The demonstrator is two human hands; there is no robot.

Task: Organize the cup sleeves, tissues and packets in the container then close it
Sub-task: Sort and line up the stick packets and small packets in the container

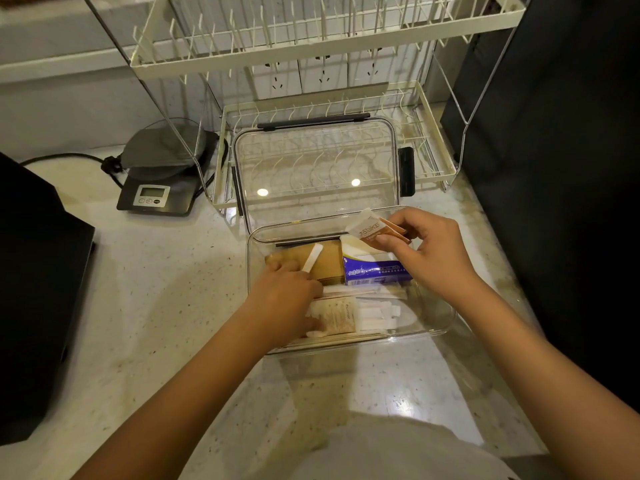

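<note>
A clear plastic container (pixel 437 323) sits on the counter with its hinged lid (pixel 315 168) standing open behind it. Inside lie brown cup sleeves (pixel 329 263) at the back left, a blue-and-white tissue pack (pixel 374 271) at the back right, and white and tan packets (pixel 349 317) along the front. My left hand (pixel 287 299) reaches into the left side and pinches a thin white packet (pixel 312 258) above the sleeves. Over the back right corner, my right hand (pixel 429 254) grips several orange-and-white packets (pixel 372 228).
A cream wire dish rack (pixel 429 140) stands right behind the lid, with an upper tier (pixel 311 46) overhead. A small digital scale (pixel 156 188) with a cord sits at the back left. Dark appliances flank the counter on the left (pixel 34 289) and right (pixel 554 168).
</note>
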